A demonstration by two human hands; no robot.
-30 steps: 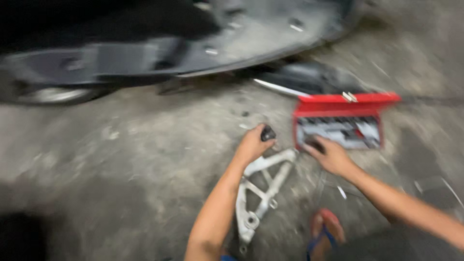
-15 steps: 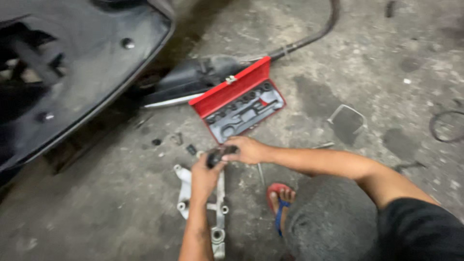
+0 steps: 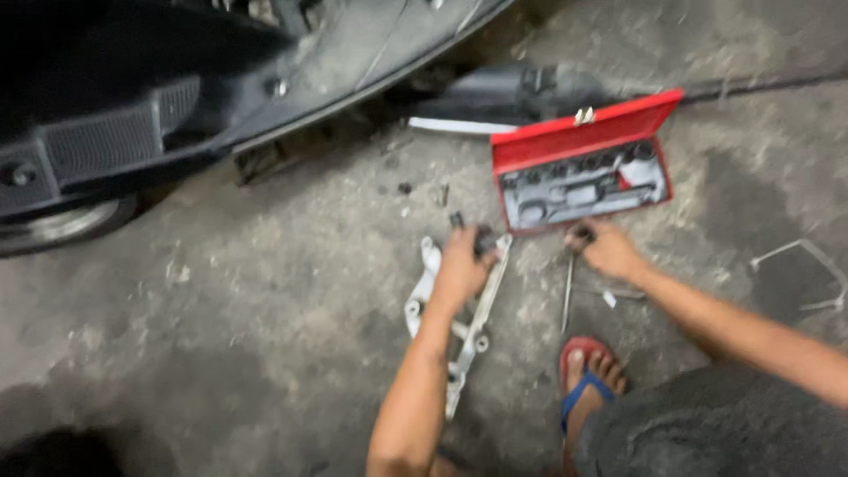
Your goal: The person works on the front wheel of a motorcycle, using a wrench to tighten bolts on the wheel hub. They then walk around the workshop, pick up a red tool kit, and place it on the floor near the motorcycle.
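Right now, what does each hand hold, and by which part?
Left hand closes around a small dark part, grip unclear. Right hand pinches the top end of a thin metal rod.

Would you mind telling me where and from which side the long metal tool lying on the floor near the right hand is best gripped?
Probably at the bare shaft of the long metal tool, from above: it lies flat on the concrete floor, its top end at the right hand, its lower end near the sandalled foot.

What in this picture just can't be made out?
- Small dark piece in the left hand: head view, blurred and wrapped by fingers.
- Tool under the right hand: top covered by the hand.
- Sockets in the red case: blurred, too small.
- Metal bracket: partly hidden by the forearm.
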